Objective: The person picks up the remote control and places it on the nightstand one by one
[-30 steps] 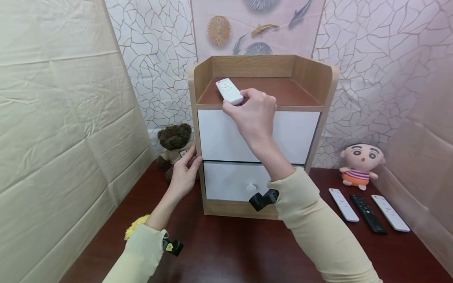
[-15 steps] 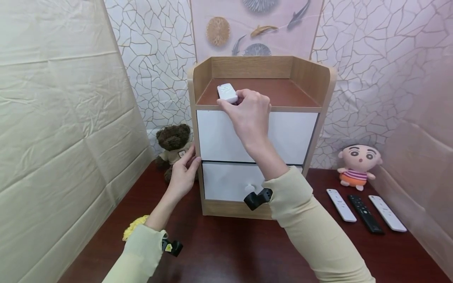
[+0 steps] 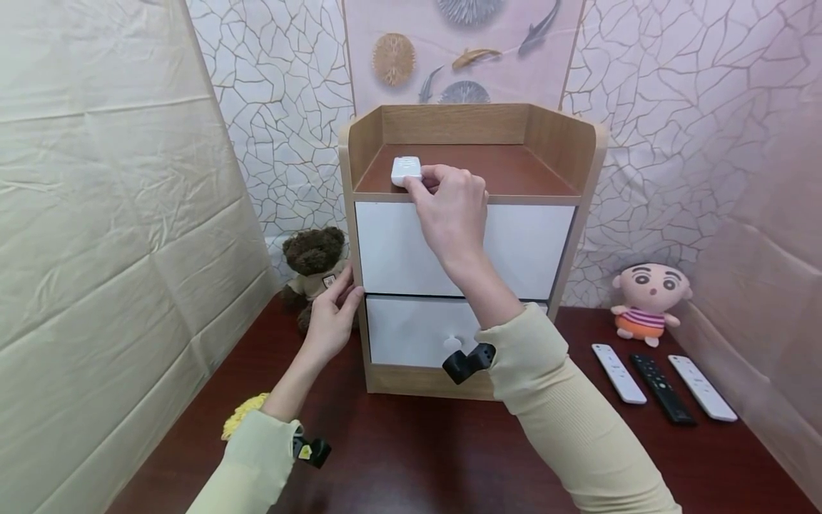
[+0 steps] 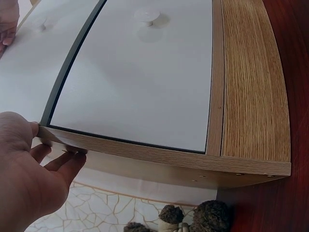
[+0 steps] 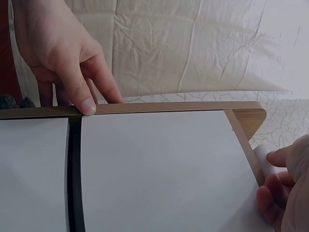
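A white remote control (image 3: 406, 170) is pinched between the thumb and fingers of my right hand (image 3: 457, 218), at the left part of the wooden cabinet's (image 3: 453, 125) top shelf. Its far end points toward the back board; I cannot tell whether its underside touches the shelf. In the right wrist view only part of the white remote (image 5: 263, 157) shows past the fingers. My left hand (image 3: 329, 325) rests against the cabinet's left side, thumb at the front edge beside the gap between the two white drawers, fingers extended along the side panel (image 4: 145, 169).
On the right of the dark red table lie two white remotes (image 3: 619, 374) (image 3: 703, 387) with a black remote (image 3: 663, 389) between them. A plush doll (image 3: 651, 303) sits behind these. A brown teddy bear (image 3: 313, 260) is left of the cabinet, and a yellow fluffy thing (image 3: 242, 414) lies by the left forearm.
My right hand has moved slightly left and the remote has turned from slanting to pointing straight back, lying flatter near the shelf. The left hand stays against the cabinet's side.
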Action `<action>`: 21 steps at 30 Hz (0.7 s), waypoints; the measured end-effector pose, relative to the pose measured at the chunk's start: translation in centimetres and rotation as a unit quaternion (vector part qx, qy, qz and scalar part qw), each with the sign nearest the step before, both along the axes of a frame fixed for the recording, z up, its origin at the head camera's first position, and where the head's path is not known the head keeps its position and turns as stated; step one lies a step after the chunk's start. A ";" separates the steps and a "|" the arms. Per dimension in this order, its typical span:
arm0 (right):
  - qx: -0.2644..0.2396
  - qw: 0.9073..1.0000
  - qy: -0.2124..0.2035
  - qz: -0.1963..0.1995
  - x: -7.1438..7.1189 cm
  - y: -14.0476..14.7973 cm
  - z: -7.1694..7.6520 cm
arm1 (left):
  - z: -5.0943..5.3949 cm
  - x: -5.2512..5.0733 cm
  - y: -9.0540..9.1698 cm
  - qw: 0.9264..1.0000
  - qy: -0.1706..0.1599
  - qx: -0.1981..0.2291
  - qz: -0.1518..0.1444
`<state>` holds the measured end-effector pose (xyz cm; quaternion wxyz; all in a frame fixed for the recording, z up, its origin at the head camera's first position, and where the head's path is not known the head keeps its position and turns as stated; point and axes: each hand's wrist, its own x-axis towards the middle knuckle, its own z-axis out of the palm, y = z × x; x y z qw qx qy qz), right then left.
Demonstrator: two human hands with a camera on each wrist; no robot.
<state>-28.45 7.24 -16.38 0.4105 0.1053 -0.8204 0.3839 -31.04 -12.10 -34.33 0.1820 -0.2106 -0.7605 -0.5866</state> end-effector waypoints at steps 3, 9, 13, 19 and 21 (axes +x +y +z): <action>0.004 1.000 -0.010 -0.005 -0.1 0.0 0.2 | 0.1 0.1 0.0 1.000 -0.001 -0.001 0.001; 0.014 1.000 -0.023 -0.014 -0.1 -0.1 0.4 | 0.2 0.1 0.0 1.000 -0.007 -0.003 0.003; 0.022 0.999 -0.029 -0.026 -0.1 -0.2 0.5 | 0.2 0.1 0.0 1.000 -0.010 0.000 0.000; 0.024 0.999 -0.018 -0.025 0.0 -0.3 0.3 | 0.1 0.2 0.0 1.000 -0.009 0.000 -0.003; 0.019 1.000 -0.012 -0.018 0.0 -0.2 0.2 | 0.1 0.2 0.0 1.000 -0.009 -0.001 -0.002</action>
